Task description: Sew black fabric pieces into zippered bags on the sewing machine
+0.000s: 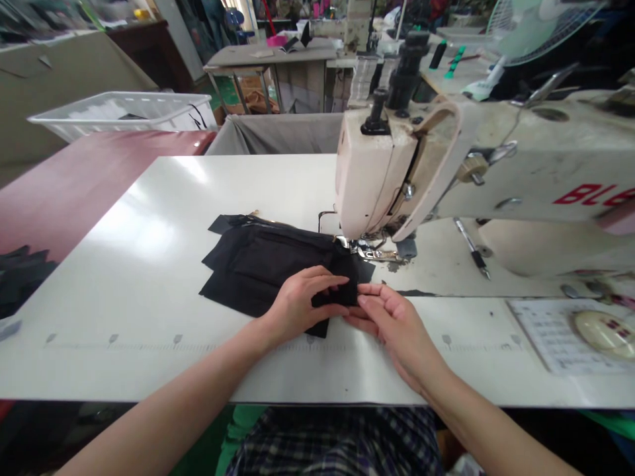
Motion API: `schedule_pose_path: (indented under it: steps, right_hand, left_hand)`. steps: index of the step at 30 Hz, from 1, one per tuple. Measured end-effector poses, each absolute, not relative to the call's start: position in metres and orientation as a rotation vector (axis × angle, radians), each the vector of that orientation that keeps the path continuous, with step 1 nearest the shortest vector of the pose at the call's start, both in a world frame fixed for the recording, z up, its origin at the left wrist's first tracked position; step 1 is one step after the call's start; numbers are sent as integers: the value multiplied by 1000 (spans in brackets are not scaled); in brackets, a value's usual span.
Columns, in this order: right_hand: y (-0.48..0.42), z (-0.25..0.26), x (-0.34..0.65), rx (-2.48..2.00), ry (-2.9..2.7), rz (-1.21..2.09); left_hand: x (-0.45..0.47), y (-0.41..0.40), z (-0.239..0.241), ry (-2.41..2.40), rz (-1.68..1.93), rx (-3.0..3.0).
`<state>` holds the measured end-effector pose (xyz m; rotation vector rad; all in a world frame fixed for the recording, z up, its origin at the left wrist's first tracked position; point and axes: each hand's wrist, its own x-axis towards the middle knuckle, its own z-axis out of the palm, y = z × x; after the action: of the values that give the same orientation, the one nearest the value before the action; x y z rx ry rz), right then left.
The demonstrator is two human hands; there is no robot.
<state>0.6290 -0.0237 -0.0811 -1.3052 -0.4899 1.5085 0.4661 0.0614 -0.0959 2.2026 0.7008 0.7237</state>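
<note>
Layered black fabric (262,258) with angular cut ends lies flat on the white sewing table. A zipper (270,221) with a gold-coloured end runs along its far edge. The fabric's right part reaches the presser foot (350,246) of the sewing machine (387,165). My left hand (302,297) rests on the near right part, thumb and fingers curved round a raised portion of the cloth. With fingertips closed, my right hand (391,317) pinches the right edge of the same fabric, just in front of the foot. The fingertips of both hands nearly meet.
A pen (472,251) lies under the machine arm. To the right is a printed sheet (536,330) with a round pale object (605,332) on it. A white basket (133,109) stands back left, and dark pieces (22,277) lie on the red surface. A fan (530,33) is behind.
</note>
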Motion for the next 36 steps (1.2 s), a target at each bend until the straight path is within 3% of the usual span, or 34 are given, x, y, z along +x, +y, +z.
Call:
schedule_pose_path:
  steps: [14,24,29,36]
  right_hand:
    - [-20,-83,627,-1306,-539,1519]
    - [-19,-81,623,-1297,-522,1561]
    - [-20,-75,615,-1271,-446,1610]
    - [-27,-74,615,-1271,-417,1594]
  left_hand:
    - [466,62,-87,709,661,2117]
    - [478,43,-95,917,854,2174]
    - [473,41,-97,741,1091,2545]
    - [472,46,-98,547,1159,2715]
